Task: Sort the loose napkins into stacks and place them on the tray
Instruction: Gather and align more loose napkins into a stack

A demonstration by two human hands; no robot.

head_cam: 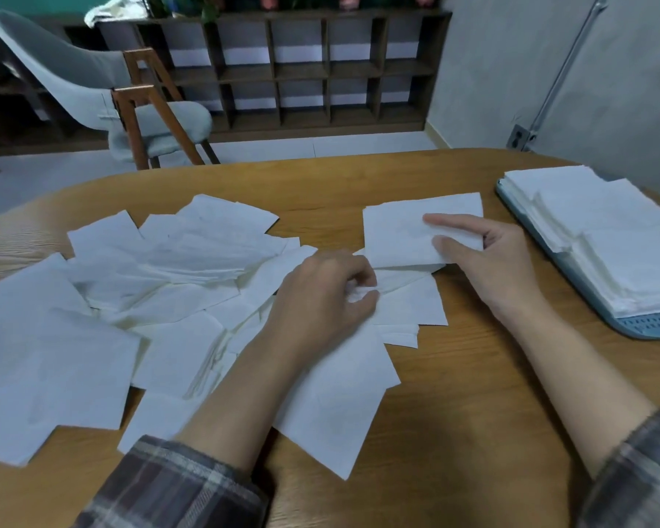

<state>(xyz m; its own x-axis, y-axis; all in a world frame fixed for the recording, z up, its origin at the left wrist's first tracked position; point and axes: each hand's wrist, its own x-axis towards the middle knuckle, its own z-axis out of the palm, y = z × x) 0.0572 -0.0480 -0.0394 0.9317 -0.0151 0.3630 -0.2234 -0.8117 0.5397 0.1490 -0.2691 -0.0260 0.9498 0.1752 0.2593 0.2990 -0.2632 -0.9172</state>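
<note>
Several loose white napkins [138, 299] lie scattered over the left and middle of the wooden table [473, 394]. My left hand [324, 295] is curled over the pile's right edge, its fingertips pinching the crumpled edge of one napkin. My right hand [492, 261] holds a small stack of napkins [397, 230] by its right side, thumb under and fingers on top, just above the table. At the far right sits a blue tray [648, 323] carrying three neat napkin stacks [602, 238].
Behind the table stands a grey upholstered chair [92, 89] with wooden legs. A dark wooden cubby shelf [282, 70] runs along the back wall. A grey wall with a conduit and a socket [519, 137] is at the right.
</note>
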